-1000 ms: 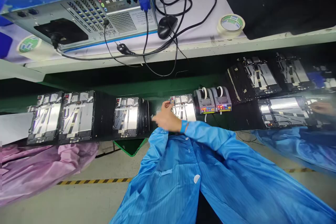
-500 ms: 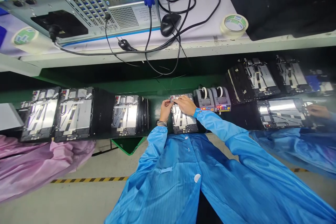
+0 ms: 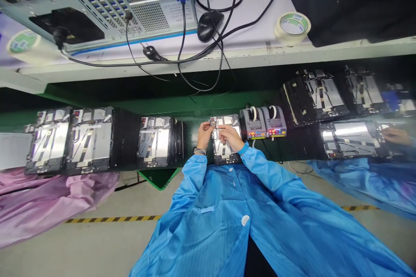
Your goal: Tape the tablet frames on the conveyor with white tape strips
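My left hand (image 3: 204, 134) is at the upper left corner of an opened flat electronic device (image 3: 226, 150) with a silver plate and black edges. Its fingertips are pinched together; whatever they hold is too small to make out. My right hand (image 3: 232, 137) reaches over the same device from the right, fingers pointing left and somewhat apart, close to the left fingertips. Part of the device is hidden under this hand. Just right of it stand two grey tape dispensers (image 3: 254, 123) with lit red displays and white tape rolls.
Similar devices (image 3: 155, 143) lie in stacks to the left, and more (image 3: 326, 95) to the right. A co-worker's hand (image 3: 394, 135) is over a device at far right; a pink sleeve (image 3: 87, 186) is at left. Above sits a shelf with a computer (image 3: 152, 17), cables and tape (image 3: 294, 26).
My right hand has drawn slightly back and turned, its fingers lifting and curving more over the device. My left hand stays at the same corner. The camera has shifted slightly.
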